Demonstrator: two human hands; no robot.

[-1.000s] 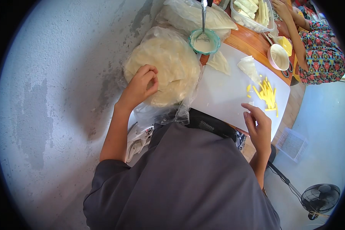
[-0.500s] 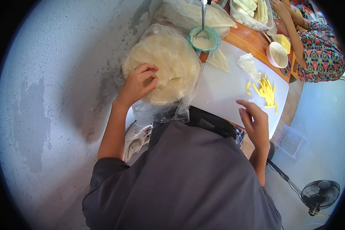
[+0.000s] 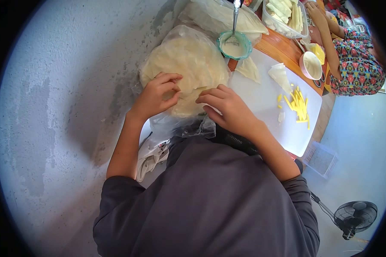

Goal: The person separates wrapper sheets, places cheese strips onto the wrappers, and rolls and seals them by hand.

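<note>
A thick stack of thin, pale round wrapper sheets [image 3: 188,55] lies in a clear plastic bag [image 3: 201,126] at the left end of the table. Over the left side of the stack is my left hand [image 3: 156,96], its fingers curled, with a gap to the thumb. My right hand [image 3: 229,109] reaches across to the stack's lower right, fingertips on or just above the top sheet and thumb apart below. Neither hand shows anything gripped. A small raised sheet edge shows near my right fingertips.
A white board [image 3: 270,107] carries yellow strips [image 3: 300,105], a folded wrapper [image 3: 280,76] and a loose wrapper piece [image 3: 248,70]. Behind are a teal bowl [image 3: 234,46] with a spoon, a tub of rolls [image 3: 284,15] and a pink-rimmed bowl [image 3: 311,65]. Another person [image 3: 356,64] works at right.
My right hand has moved left from over the board to the wrapper stack. My left hand stays at the stack. The view has shifted slightly.
</note>
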